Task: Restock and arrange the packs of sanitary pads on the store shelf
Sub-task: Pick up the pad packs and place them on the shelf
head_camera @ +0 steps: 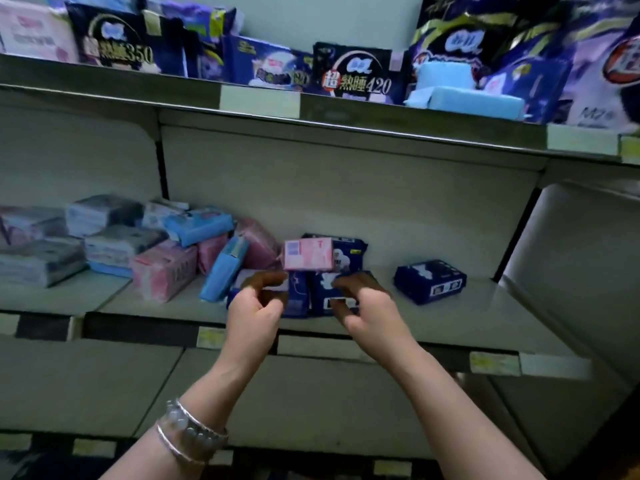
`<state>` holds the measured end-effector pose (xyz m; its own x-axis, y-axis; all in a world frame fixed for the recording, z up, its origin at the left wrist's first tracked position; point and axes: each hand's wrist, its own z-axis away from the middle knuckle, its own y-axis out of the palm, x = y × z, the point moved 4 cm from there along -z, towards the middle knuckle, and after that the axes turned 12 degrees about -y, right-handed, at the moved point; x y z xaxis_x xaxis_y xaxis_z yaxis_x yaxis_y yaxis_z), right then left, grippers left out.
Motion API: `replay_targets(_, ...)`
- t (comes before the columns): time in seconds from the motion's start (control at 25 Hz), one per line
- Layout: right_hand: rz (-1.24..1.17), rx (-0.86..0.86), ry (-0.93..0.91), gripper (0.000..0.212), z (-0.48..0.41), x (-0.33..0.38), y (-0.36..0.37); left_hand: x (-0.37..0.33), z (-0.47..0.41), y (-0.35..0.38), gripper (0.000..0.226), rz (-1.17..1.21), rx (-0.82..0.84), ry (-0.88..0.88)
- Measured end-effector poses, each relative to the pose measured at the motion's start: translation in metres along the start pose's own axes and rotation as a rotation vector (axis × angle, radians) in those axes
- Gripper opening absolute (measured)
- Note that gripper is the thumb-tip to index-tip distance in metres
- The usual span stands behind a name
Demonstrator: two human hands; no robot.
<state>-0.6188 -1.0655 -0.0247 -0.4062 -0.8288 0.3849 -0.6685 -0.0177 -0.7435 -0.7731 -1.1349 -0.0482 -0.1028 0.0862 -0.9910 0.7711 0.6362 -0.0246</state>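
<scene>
On the pale metal middle shelf (485,317), both hands work at a cluster of soft, glossy plastic packs. The left hand (254,310) has its grip pinched, finger and thumb, on the top edge of the left navy pack (298,299). The right hand (370,308) has its grip clamped on the right navy pack (320,292), fingers curled over the top and thumb on its front. A small rectangular pink pack (308,254) lies on the navy packs just behind. A lone navy pack (429,281), squarish and puffy, sits apart to the right. A slim light blue pack (225,271) leans tilted at the left. Beaded silver bracelets (190,431) ring the left wrist.
</scene>
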Motion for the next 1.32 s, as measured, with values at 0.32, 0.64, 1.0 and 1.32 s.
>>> replay_targets(0.32, 0.078, 0.308, 0.091, 0.063, -0.062, -0.029, 0.101, 0.059, -0.085, -0.054, 0.035, -0.404, -0.041, -0.165)
replay_targets(0.64, 0.494, 0.437, -0.029, 0.075, -0.074, -0.042, 0.135, 0.067, -0.098, -0.036, 0.056, -0.421, 0.143, -0.298)
replay_targets(1.0, 0.261, 0.147, 0.05, 0.071, -0.072, -0.037, 0.118, 0.031, -0.087, -0.038, 0.055, -0.143, 0.092, -0.064)
replay_targets(1.32, -0.442, -0.141, 0.158, 0.039, -0.054, -0.016, 0.028, -0.011, -0.058, -0.036, 0.073, -0.021, 0.151, 0.007)
